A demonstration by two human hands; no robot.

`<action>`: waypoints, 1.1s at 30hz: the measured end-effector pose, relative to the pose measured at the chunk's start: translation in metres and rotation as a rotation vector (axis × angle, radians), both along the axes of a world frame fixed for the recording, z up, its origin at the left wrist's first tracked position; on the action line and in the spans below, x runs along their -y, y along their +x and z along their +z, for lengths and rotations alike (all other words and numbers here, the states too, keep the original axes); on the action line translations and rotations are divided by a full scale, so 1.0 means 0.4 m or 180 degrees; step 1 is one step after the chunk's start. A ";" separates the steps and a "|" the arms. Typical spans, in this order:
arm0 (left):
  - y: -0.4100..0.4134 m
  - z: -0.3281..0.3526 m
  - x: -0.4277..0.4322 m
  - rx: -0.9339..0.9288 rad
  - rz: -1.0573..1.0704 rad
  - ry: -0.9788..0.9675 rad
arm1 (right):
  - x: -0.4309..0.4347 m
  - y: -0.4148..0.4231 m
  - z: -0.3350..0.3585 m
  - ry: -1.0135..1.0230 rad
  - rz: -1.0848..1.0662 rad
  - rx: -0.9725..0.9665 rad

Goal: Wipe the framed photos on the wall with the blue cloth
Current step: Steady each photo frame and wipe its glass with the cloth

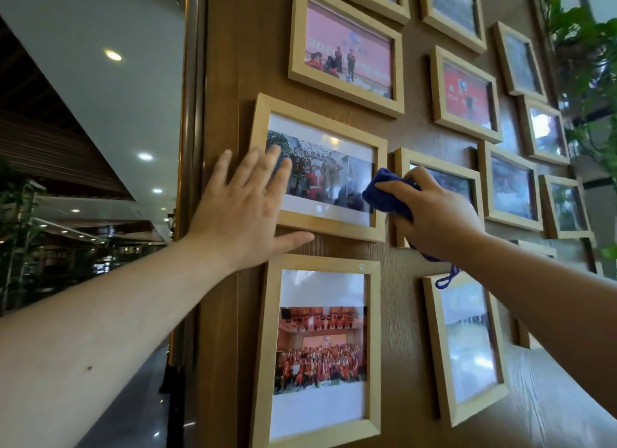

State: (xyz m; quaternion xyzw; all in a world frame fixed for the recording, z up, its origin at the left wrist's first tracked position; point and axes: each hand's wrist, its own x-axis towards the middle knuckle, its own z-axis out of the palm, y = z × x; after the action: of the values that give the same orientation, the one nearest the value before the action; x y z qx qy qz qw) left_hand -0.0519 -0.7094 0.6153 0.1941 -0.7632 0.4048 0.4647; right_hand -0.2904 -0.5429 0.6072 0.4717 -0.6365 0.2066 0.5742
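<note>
The right hand (437, 214) is gripping the bunched blue cloth (389, 193) against the right edge of the group-photo frame (320, 167), while the left hand (243, 207), fingers spread, is steadying it at 9 o'clock. Judging by this, many wall frames are probably remaining.

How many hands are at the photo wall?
2. The left hand lies flat on the middle frame's left side; the right hand holds the cloth at its right edge. None seem hidden.

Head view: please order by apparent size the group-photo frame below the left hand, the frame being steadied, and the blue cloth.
1. Group-photo frame, though nearest the camera.
2. Steadied frame.
3. Blue cloth, partly hidden by the right hand.
</note>
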 end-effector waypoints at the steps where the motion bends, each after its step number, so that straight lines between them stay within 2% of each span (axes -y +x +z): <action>1: -0.016 -0.001 -0.011 0.0125 -0.0071 -0.0082 | -0.002 -0.004 -0.004 -0.0065 0.0028 0.0053; 7: -0.121 -0.006 -0.064 0.0476 -0.0551 -0.0221 | -0.030 -0.031 -0.027 -0.0280 -0.0008 0.0369; 10: -0.164 0.000 -0.082 0.0582 -0.0549 -0.0229 | -0.055 -0.053 -0.033 -0.0376 0.0031 0.0621; 19: -0.340 0.048 -0.138 0.0670 -0.0387 -0.0340 | -0.112 -0.206 0.026 -0.0630 0.0189 0.0859; 33: -0.542 0.049 -0.144 0.0473 0.0347 -0.0282 | 0.030 -0.352 0.102 -0.0407 0.0508 0.0243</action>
State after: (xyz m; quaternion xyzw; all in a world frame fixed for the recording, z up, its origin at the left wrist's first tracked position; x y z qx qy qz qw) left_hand -0.2688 -0.6516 0.6350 0.1840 -0.7653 0.4762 0.3921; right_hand -0.4312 -0.5548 0.6482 0.4751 -0.6038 0.3097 0.5602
